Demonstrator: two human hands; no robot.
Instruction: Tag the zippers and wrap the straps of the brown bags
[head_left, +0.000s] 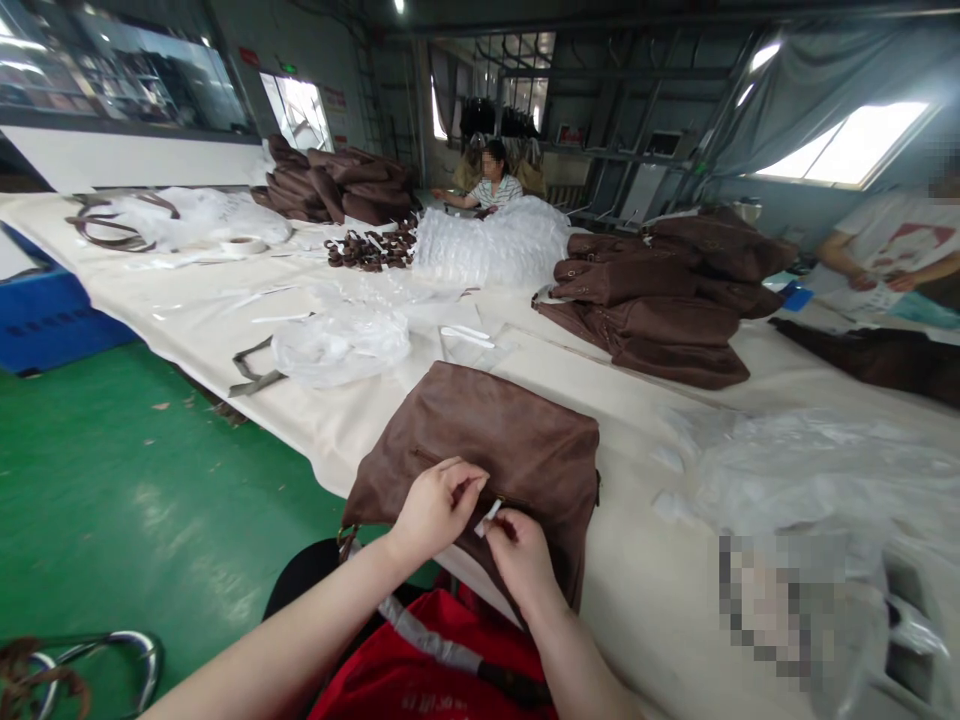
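Note:
A brown leather-look bag lies flat on the table edge in front of me, with a zip across its upper face. My right hand is closed in a pinch on a small white strip, held close to the zip's end. Just to its left, my left hand rests over the bag with thumb and fingertips pressed together; what they hold, if anything, is too small to make out. A strap wrapped in pale film hangs from the bag's near left corner across my lap.
Brown bags are piled at the right and far left. Between them stand a stack of clear plastic bags and brown straps. Loose plastic covers the right side. One person sits opposite; another stands right.

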